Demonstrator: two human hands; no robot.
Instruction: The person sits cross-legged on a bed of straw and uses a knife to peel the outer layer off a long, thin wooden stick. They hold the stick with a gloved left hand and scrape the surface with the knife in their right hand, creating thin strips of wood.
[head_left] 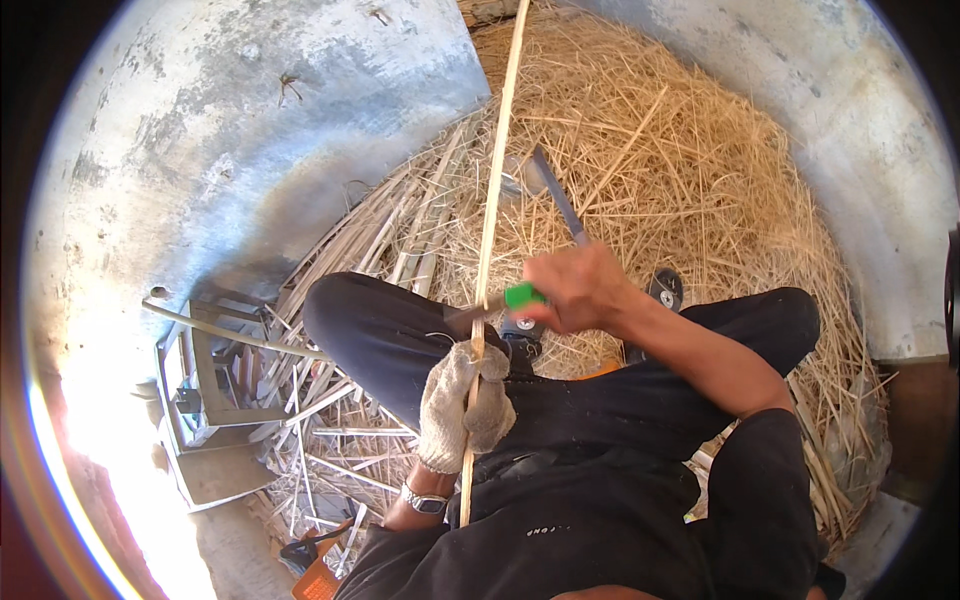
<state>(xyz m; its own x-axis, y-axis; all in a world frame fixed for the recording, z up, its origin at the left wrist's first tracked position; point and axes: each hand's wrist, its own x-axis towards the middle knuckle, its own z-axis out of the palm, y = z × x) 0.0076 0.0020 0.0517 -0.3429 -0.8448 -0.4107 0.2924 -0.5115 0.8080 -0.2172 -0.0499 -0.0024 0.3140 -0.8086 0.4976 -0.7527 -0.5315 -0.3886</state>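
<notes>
A long pale bamboo strip (495,190) runs from the far edge down past my lap. My left hand (460,408), in a whitish knitted glove, is closed round it. My bare right hand (575,285) is closed on a knife (524,295) with a green part at its handle. The knife's blade, slightly blurred, lies across the strip just beyond the glove. A dark grey, blade-like bar (560,195) reaches away from behind the right fist; I cannot tell whether that hand holds it too.
Straw-like shavings (680,150) cover the floor ahead. Split strips (420,225) lie at the left beside a wooden frame (215,420). My bent legs (375,335) flank the work. Grey walls (300,80) curve around. An orange object (318,580) is at lower left.
</notes>
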